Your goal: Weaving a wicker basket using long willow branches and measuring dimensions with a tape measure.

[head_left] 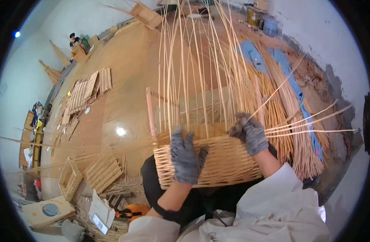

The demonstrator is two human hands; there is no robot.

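Observation:
A half-woven wicker basket (217,161) rests across my lap, its pale wall closely woven and its long upright rods (199,68) rising away from me. Against the near wall lies my left hand (187,157) in a grey glove, its fingers stretched up to the rim and its thumb spread to the right. My right hand (251,135), also gloved, is closed at the rim's right end on a thin wicker rod (279,86) that slants up to the right. Several loose rod ends (314,128) stick out rightward beside that hand. The right fingertips are partly hidden among the rods.
Bundles of wicker rods (303,153) and blue cloth (291,76) lie on the right. Woven panels (86,90) are on the floor to the left, with a small wicker frame (70,179) nearer. Orange-handled cutters (132,210) and a phone (99,224) sit lower left. Another person (75,41) sits far left.

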